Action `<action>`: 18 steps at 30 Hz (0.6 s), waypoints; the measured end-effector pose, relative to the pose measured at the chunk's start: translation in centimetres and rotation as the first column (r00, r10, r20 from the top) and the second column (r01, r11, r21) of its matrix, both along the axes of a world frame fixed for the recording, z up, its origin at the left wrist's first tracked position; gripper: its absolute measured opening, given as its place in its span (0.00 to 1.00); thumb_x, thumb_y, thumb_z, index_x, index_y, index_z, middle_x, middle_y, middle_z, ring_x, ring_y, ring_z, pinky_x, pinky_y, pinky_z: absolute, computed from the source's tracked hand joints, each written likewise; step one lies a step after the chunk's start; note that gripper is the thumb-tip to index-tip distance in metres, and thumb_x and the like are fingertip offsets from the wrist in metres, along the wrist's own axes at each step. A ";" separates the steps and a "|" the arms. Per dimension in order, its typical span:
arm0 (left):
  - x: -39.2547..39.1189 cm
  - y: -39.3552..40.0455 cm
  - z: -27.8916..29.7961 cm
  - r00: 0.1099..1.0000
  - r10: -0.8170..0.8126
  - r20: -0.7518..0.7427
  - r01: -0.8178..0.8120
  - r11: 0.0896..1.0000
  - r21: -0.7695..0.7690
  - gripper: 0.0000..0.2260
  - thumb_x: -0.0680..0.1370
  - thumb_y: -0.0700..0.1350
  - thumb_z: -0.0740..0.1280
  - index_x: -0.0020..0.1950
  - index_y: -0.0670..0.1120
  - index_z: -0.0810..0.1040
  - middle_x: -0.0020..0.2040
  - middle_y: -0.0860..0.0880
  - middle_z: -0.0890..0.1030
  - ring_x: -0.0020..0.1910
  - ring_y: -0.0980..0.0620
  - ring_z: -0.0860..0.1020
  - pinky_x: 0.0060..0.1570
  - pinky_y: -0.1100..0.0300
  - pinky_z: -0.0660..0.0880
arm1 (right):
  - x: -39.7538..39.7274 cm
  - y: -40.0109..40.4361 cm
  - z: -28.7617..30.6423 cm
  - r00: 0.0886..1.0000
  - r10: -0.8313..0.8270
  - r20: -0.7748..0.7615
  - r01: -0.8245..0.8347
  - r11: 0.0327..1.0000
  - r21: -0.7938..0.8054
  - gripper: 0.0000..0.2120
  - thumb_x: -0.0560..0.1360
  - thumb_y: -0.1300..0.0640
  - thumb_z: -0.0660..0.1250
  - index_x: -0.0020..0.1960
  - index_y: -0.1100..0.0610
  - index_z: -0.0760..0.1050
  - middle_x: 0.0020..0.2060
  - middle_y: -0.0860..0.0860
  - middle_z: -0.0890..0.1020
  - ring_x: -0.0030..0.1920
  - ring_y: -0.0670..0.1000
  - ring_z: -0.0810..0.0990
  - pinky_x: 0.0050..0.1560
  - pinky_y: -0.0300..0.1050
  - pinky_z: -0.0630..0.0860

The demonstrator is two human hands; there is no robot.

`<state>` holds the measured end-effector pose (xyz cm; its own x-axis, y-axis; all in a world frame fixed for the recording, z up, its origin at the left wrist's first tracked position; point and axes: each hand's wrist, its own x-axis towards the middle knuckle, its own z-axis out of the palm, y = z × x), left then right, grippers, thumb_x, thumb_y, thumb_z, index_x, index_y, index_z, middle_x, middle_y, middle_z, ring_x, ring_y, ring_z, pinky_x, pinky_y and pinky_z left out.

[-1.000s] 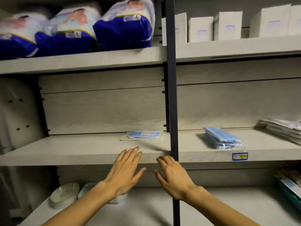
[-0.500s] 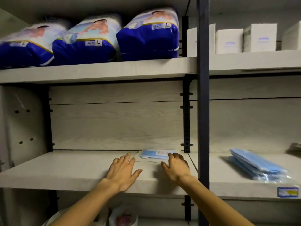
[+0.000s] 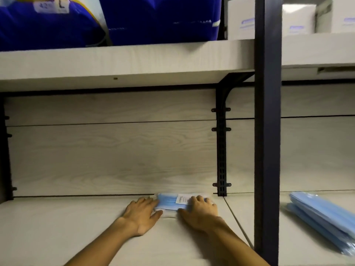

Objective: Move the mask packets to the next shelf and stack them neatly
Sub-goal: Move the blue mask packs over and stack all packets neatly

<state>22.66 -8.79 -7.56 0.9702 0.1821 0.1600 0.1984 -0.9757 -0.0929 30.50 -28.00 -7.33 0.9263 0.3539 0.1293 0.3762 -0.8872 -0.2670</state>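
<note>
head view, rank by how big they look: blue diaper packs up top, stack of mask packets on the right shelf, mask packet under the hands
1. blue diaper packs, cropped by the frame
2. stack of mask packets, nearer the camera
3. mask packet, partly covered by the left hand and right hand

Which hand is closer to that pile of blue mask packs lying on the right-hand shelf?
Right. The right hand is nearer the pile of blue mask packs; the left hand lies further left.
</note>
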 end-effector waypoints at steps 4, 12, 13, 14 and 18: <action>0.3 1.7 -0.1 0.994 0.045 0.099 -0.043 0.999 -0.025 0.35 0.74 0.66 0.40 0.66 0.51 0.75 0.71 0.49 0.74 0.70 0.48 0.71 0.66 0.54 0.68 | -2.2 1.0 2.1 0.997 -0.007 0.078 -0.005 0.988 0.155 0.28 0.73 0.32 0.60 0.50 0.57 0.80 0.48 0.56 0.84 0.52 0.58 0.83 0.47 0.46 0.75; -3.6 3.7 0.0 0.958 0.268 0.097 -0.247 0.951 -0.188 0.28 0.82 0.65 0.48 0.75 0.51 0.69 0.72 0.47 0.73 0.70 0.45 0.71 0.67 0.50 0.68 | -5.5 3.7 0.2 0.990 0.126 -0.066 -0.120 0.989 0.092 0.40 0.71 0.23 0.53 0.57 0.55 0.82 0.59 0.56 0.81 0.63 0.59 0.75 0.62 0.53 0.70; -4.3 3.7 -0.2 0.953 0.298 0.054 -0.282 0.938 -0.203 0.29 0.82 0.66 0.48 0.76 0.52 0.68 0.72 0.47 0.74 0.70 0.45 0.72 0.66 0.50 0.69 | -6.0 4.0 0.0 0.986 0.146 -0.079 -0.141 0.988 0.071 0.40 0.71 0.23 0.53 0.58 0.55 0.81 0.60 0.56 0.80 0.63 0.59 0.74 0.63 0.54 0.69; -5.1 3.6 -0.3 0.949 0.314 0.018 -0.303 0.927 -0.222 0.30 0.81 0.67 0.48 0.77 0.53 0.66 0.72 0.47 0.74 0.69 0.44 0.73 0.65 0.50 0.71 | -6.8 4.2 -0.1 0.981 0.174 -0.090 -0.169 0.984 0.059 0.38 0.72 0.25 0.54 0.60 0.54 0.80 0.62 0.56 0.79 0.64 0.59 0.73 0.65 0.55 0.68; -8.2 2.7 -0.8 0.950 0.311 0.015 -0.281 0.876 -0.392 0.32 0.79 0.70 0.49 0.80 0.56 0.60 0.74 0.49 0.74 0.67 0.44 0.76 0.64 0.51 0.74 | -9.6 4.8 -0.7 0.966 0.234 -0.114 -0.214 0.964 0.160 0.24 0.77 0.37 0.60 0.57 0.54 0.81 0.59 0.54 0.82 0.61 0.58 0.77 0.63 0.52 0.72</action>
<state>14.47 -6.06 -8.34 0.8493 0.5201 0.0900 0.4750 -0.8275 0.2994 20.90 -23.16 -8.02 0.8375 0.5408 0.0776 0.5142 -0.7322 -0.4467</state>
